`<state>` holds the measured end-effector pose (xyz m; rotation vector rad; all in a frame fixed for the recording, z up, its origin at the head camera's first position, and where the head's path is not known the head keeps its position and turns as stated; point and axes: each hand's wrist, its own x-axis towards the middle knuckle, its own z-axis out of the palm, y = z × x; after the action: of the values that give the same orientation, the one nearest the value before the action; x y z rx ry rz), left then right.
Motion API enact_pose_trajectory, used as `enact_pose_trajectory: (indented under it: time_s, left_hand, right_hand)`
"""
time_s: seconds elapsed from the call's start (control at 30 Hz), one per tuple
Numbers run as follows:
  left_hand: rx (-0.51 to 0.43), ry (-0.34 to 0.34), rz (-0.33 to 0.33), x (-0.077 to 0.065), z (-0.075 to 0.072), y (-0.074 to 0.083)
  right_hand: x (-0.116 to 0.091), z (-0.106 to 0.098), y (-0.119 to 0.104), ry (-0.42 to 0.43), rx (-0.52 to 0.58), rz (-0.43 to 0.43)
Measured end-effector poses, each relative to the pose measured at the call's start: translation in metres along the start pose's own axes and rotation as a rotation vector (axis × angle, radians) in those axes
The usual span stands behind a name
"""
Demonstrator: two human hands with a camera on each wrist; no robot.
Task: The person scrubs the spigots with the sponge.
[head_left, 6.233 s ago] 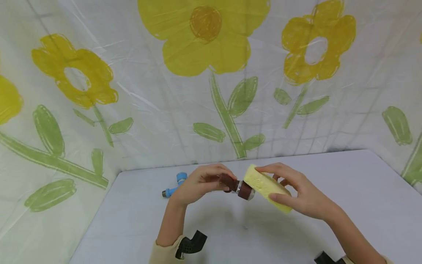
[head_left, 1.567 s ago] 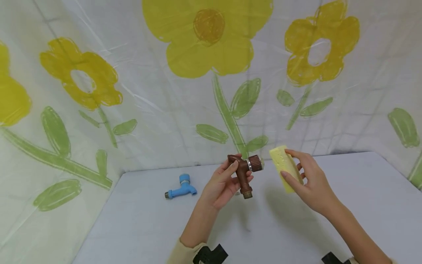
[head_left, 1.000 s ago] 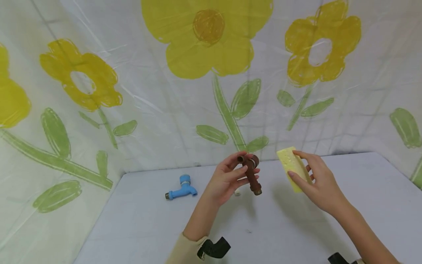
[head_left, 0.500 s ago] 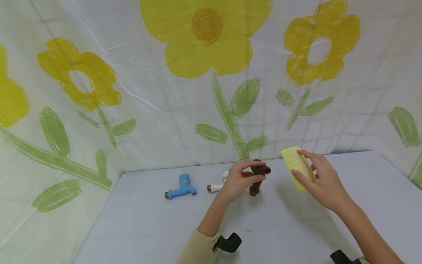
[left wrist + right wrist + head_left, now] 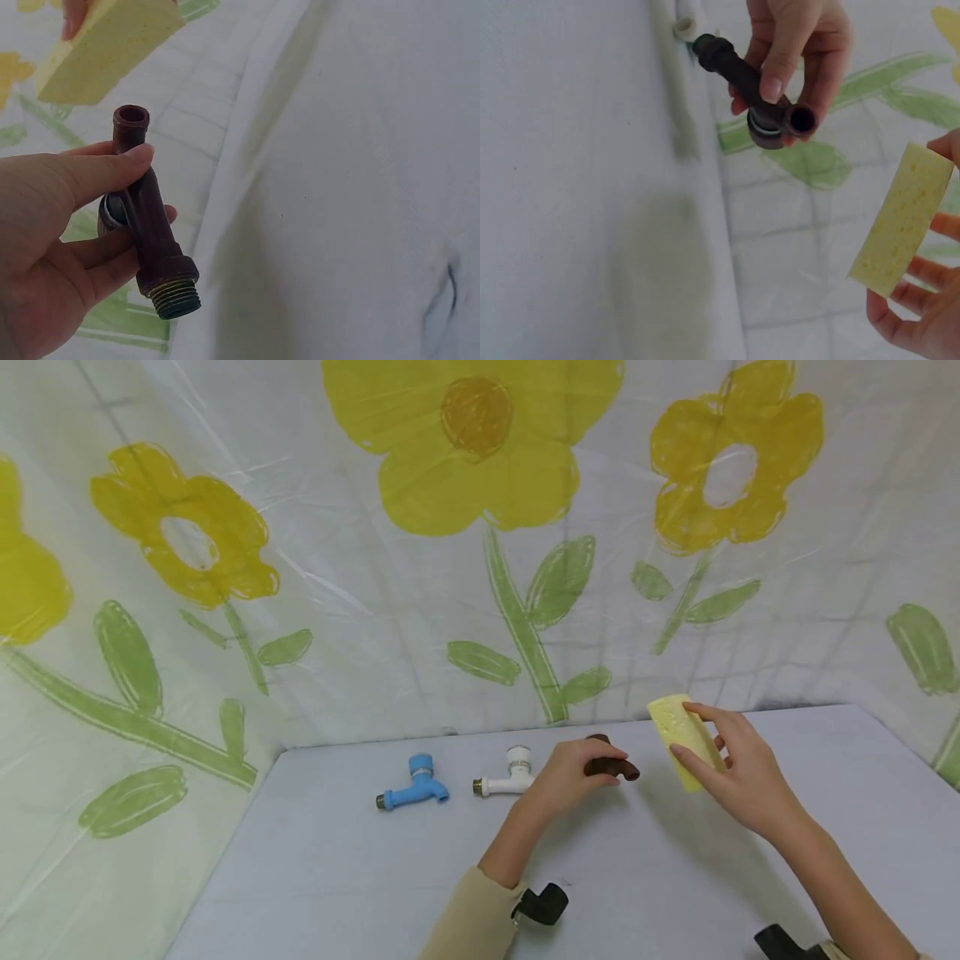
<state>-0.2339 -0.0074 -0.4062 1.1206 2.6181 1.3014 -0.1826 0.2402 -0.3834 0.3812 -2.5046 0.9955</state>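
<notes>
My left hand [image 5: 570, 774] grips a dark brown tap [image 5: 617, 767] low over the back of the table, right of the white tap [image 5: 517, 772]. In the head view the fingers hide much of the brown tap. Seen from the left wrist, the thumb and fingers pinch the tap's body [image 5: 150, 214], with its brass-coloured threaded end toward the bottom and the open spout at the top. My right hand [image 5: 738, 772] holds a yellow sponge [image 5: 684, 739] between thumb and fingers, raised off the table and apart from the tap. The sponge [image 5: 904, 217] is also clear in the right wrist view.
A blue tap [image 5: 412, 789] lies on the table left of the white one. The table [image 5: 337, 877] has a white cover and ends against a white curtain [image 5: 360, 635] printed with yellow flowers. Black devices are strapped to both wrists.
Earlier the sponge touched the brown tap's knob; now they are apart. My left hand turned the tap over, then moved right and lowered it, uncovering the white tap. The sponge shifted slightly right.
</notes>
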Motion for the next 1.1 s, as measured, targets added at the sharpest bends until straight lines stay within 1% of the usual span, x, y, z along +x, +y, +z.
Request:
enact_pose_trajectory:
  time_s: [0.07,0.13,0.2,0.37,0.47,0.57,0.63,0.73,0.87,1.0,1.1]
  left_hand:
    - [0.054,-0.02,-0.019,0.003,0.001,-0.003]
    - [0.069,-0.037,-0.05,0.005,0.003,-0.005]
    - [0.072,-0.055,-0.07,0.008,0.004,-0.007]
    - [0.072,-0.097,-0.074,0.013,0.009,-0.014]
    - [0.105,-0.104,-0.074,0.015,0.012,-0.018]
    - [0.135,-0.092,-0.092,0.015,0.015,-0.02]
    - [0.134,-0.079,-0.103,0.015,0.016,-0.021]
    - [0.105,-0.057,-0.123,0.014,0.017,-0.023]
    - [0.026,-0.019,-0.165,0.012,0.018,-0.027]
    - [-0.126,0.032,-0.23,0.011,0.021,-0.033]
    - [-0.225,0.058,-0.262,0.011,0.022,-0.036]
  right_hand:
    - [0.001,-0.001,0.002,-0.001,-0.007,0.008]
    - [0.001,-0.002,0.004,0.0,-0.013,0.018]
    - [0.001,-0.003,0.006,0.0,-0.008,0.03]
    - [0.001,-0.004,0.009,-0.001,-0.001,0.04]
    - [0.001,-0.004,0.01,-0.001,0.003,0.036]
    - [0.001,-0.004,0.012,-0.001,0.009,0.036]
    - [0.001,-0.004,0.012,-0.003,0.011,0.038]
    - [0.001,-0.004,0.013,-0.003,0.01,0.039]
    - [0.0,-0.004,0.015,0.001,0.004,0.038]
    - [-0.001,-0.004,0.018,0.002,-0.001,0.045]
    - [-0.001,-0.004,0.019,0.004,-0.01,0.051]
